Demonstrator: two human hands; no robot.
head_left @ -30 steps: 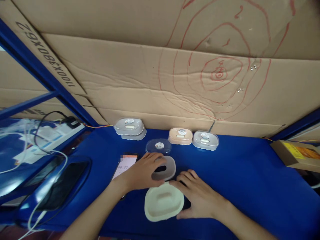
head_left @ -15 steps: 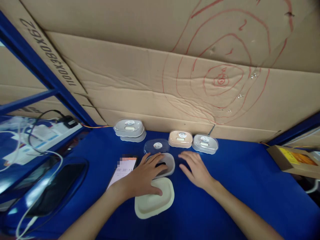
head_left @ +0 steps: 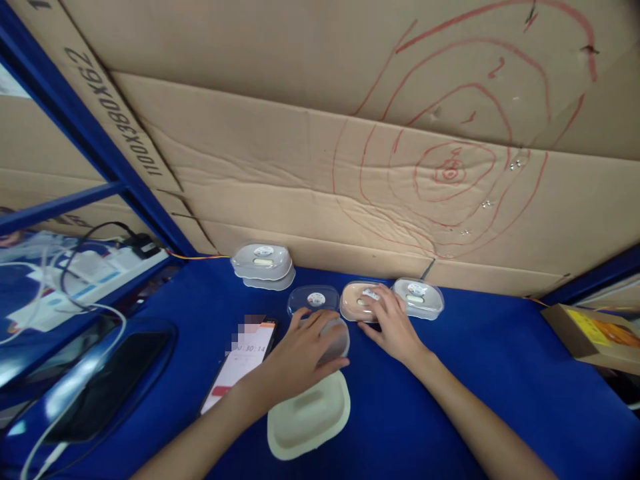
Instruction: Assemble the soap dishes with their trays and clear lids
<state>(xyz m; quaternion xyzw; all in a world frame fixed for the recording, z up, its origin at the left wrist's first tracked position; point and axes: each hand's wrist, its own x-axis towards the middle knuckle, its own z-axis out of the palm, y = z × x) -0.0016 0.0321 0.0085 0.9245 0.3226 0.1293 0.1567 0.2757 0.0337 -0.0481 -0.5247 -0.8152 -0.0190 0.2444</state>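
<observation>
My left hand (head_left: 305, 353) lies over a small grey container (head_left: 339, 347), fingers spread across it and thumb stretched along its near side. The hand covers much of that container, so its inside is hidden. Just beyond it is a clear plastic lid (head_left: 301, 299) with a round white label. Nearer to me rests a cream oval tray-like piece (head_left: 310, 427) with a raised rim. My right hand (head_left: 395, 330) reaches onto a peach box with a clear lid (head_left: 352, 299), fingers apart over its right end; whether it grips is unclear. Beside that box sits a grey lidded box (head_left: 425, 300).
Stacked grey lidded boxes (head_left: 263, 263) stand at the back left. A phone (head_left: 237, 373) showing a timer lies left of my left hand. Cables and a power strip (head_left: 145, 257) are at far left, a cardboard box (head_left: 595, 333) at far right. A cardboard wall (head_left: 250, 167) closes the back.
My right hand has moved forward from the bare table onto the peach box. My left hand's thumb has come off the cream piece toward the grey container. The view has shifted slightly.
</observation>
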